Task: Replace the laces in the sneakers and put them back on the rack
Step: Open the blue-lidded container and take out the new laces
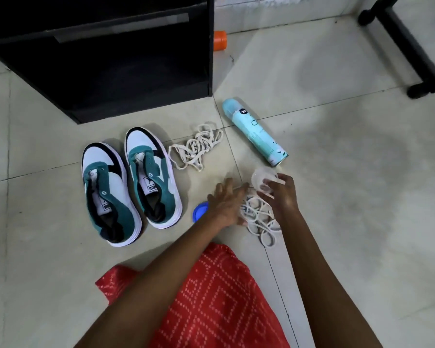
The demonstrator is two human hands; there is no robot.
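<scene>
Seen from above, looking down at a tiled floor (337, 121).

Right hand (283, 194): fingers curled round a small clear tub (265, 180), held just above the floor. Left hand (226, 204): fingers spread and reaching flat toward a loose white lace (258, 219) heaped directly under and between both hands; fingertips appear to touch its top strands, though a firm grasp cannot be told. Lace pile trailing toward the body and slightly right of the left hand.

Left of the left hand, close by: two sneakers (128, 187), teal, white and black, side by side and unlaced, eyelets bare, toes pointing away from the body, heels nearest. Long axis of each running near to far, tilted slightly left at the toe. Left hand plainly the nearer of the two to the shoes.

Just left of the left wrist: a blue lid (200, 212) on the floor.

Beyond the left hand: a second tangled lace (197, 146), cream, beside the nearer shoe's toe. Beyond the right hand: a spray can (255, 131), pale blue, lying on its side.

Farther off, past the shoes: a black rack (98, 59), its open shelf facing this way.

Likely next: lifting one lace end leftward to the nearer shoe.
</scene>
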